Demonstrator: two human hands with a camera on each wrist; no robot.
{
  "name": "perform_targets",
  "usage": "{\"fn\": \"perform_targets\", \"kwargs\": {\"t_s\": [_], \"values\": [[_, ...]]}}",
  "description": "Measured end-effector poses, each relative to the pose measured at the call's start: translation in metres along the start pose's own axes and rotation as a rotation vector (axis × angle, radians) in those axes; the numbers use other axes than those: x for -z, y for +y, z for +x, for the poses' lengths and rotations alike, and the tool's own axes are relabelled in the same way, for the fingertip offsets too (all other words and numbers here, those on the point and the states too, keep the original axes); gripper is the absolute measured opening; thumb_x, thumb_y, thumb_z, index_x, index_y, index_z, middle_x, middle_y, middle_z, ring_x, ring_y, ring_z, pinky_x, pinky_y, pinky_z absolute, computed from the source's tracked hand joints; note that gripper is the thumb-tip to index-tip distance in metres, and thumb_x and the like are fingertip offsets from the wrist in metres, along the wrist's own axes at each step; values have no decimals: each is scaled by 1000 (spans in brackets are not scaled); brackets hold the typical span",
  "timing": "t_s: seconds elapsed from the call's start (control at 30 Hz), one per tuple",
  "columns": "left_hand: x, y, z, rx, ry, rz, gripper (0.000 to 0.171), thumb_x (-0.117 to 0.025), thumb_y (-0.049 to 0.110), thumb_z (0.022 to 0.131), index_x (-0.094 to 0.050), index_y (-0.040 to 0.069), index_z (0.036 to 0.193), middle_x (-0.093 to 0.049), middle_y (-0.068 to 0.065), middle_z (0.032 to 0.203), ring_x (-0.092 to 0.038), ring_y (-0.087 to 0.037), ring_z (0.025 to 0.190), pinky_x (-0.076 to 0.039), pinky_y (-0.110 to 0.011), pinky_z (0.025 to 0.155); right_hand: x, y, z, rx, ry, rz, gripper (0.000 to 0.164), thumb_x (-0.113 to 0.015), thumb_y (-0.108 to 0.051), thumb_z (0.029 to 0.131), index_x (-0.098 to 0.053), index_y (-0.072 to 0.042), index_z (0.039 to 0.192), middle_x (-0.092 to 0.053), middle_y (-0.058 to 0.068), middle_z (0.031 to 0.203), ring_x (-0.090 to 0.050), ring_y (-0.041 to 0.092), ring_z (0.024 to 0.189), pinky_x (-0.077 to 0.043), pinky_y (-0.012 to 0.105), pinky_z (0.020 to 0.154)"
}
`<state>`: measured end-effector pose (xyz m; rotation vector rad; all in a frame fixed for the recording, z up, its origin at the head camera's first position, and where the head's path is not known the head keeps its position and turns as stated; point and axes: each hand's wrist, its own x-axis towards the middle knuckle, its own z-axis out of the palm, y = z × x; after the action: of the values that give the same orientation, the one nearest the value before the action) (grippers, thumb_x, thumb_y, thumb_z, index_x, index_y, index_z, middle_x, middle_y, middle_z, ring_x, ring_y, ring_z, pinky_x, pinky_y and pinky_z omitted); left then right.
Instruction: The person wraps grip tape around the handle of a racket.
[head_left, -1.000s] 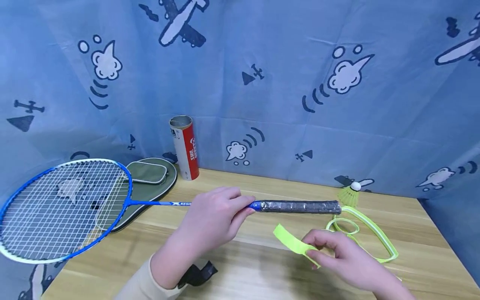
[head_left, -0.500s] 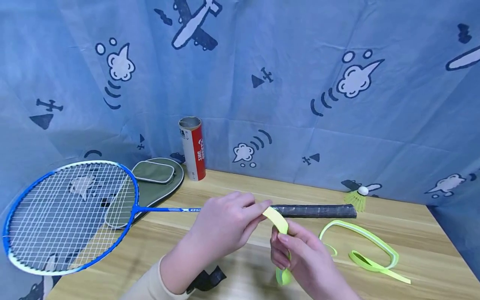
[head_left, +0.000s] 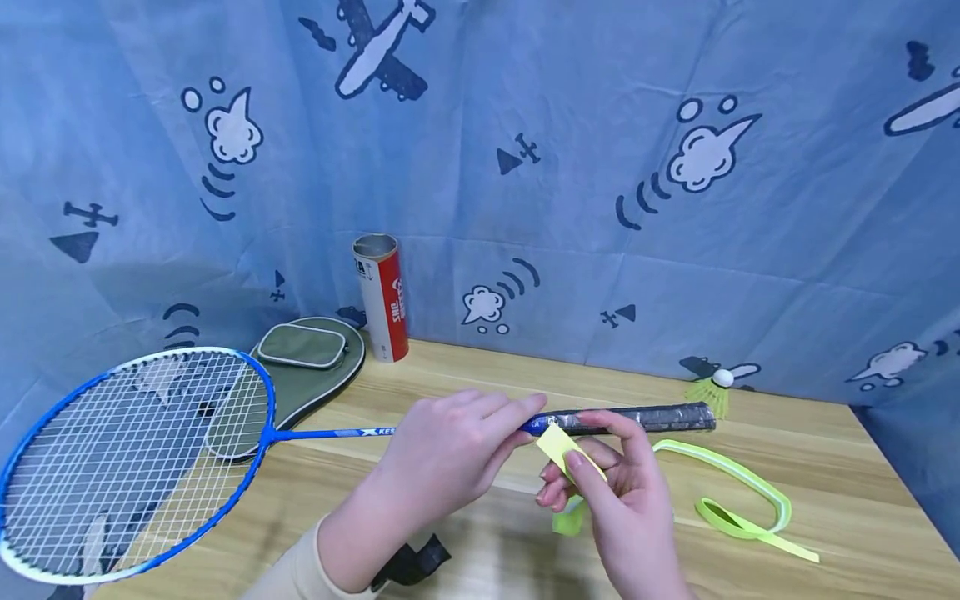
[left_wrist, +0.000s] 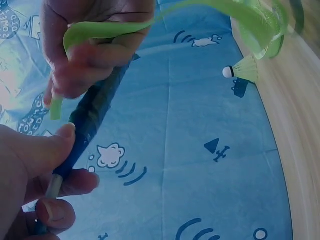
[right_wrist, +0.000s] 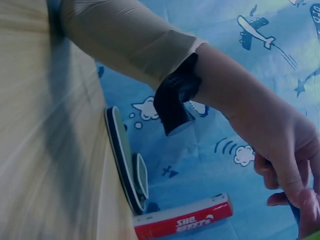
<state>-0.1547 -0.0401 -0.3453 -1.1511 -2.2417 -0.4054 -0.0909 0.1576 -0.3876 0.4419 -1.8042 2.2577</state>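
My left hand [head_left: 457,454] grips a blue and white badminton racket [head_left: 322,434] just above its black-wrapped handle [head_left: 667,417], holding it level over the table. In the left wrist view, thumb and fingers close round the blue cone of the racket [left_wrist: 75,147]. Between thumb and fingers, my right hand [head_left: 633,508] pinches a neon yellow-green strip of grip tape [head_left: 558,443]. The flat tape end lies close in front of the handle's upper end, near my left fingertips. The tape's long remainder [head_left: 742,475] trails over the table on the right.
A yellow shuttlecock [head_left: 708,392] rests at the table's back right. Further left stand a red and white shuttlecock tube [head_left: 386,308] and a green racket bag [head_left: 311,371] against the blue patterned curtain [head_left: 570,183]. A black strap [head_left: 420,562] hangs beneath my left wrist.
My right hand has brought the tape from the lower right up to the handle beside my left fingers. There its end has swung down a little. My left hand still grips the racket.
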Motion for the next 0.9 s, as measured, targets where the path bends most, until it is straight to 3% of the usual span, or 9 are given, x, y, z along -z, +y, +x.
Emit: {"fn": "perform_targets", "kwargs": {"t_s": [0.07,0.2,0.37,0.67,0.9], "values": [[-1,0,0,-7,6,-8,31,-73,30,98,-72,26,129,-77,11,99,-71,-6,77,-46,-19,50,-3,3,-1,74,53,-68,30,-49,12,103,-55,5,131,-77,10,96,-77,21,75,-63,33,67],[-3,-1,-1,-28,17,2,34,-76,26,96,-71,28,130,-76,12,94,-69,-5,75,-39,-13,49,-7,10,-1,145,145,-145,26,-54,13,100,-66,13,123,-79,12,107,-79,23,87,-63,37,78],[-6,-4,-4,-49,49,26,40,-78,21,94,-71,31,132,-71,11,85,-64,-6,69,-34,-13,48,-8,20,1,159,202,-137,31,-60,16,96,-66,12,125,-80,12,97,-79,21,87,-62,34,79],[-4,-3,-5,-69,53,39,47,-75,8,92,-73,35,131,-61,9,77,-49,-5,60,-24,-14,48,-8,21,3,168,193,-139,29,-62,17,94,-62,14,122,-80,12,98,-79,24,88,-62,32,79],[-1,-5,-4,-67,77,32,43,-74,9,93,-74,33,128,-59,9,77,-45,-5,59,-24,-15,48,-7,23,1,160,189,-122,23,-63,20,90,-46,13,102,-80,7,89,-79,21,81,-62,28,73]]}}
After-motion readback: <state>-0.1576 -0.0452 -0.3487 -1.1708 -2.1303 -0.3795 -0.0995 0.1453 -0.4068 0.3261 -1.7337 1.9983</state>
